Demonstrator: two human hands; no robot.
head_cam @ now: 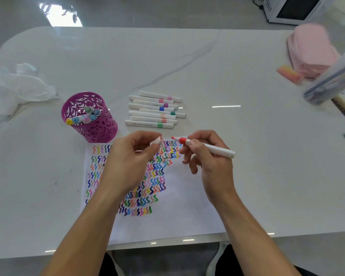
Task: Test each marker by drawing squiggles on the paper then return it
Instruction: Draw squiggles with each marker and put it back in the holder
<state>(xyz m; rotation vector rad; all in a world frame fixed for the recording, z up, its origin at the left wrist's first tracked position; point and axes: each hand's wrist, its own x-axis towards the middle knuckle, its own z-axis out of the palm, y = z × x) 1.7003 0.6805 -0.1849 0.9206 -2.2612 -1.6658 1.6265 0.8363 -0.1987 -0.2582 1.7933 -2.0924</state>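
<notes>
Right hand (205, 160) grips uncapped red marker (205, 146); left hand (131, 160) pinches cap (156, 140). Step unclear: capping or uncapping. Next needs tip–cap alignment or paper (187, 206) contact.

Both forearms (88, 220) bare to frame bottom; black trousers (227, 263) on legs, visible btwn arms.

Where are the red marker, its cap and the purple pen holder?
red marker (217, 150), head view, white barrel.
cap (157, 140), head view, exposed end.
purple pen holder (96, 130), head view, front wall.
</notes>
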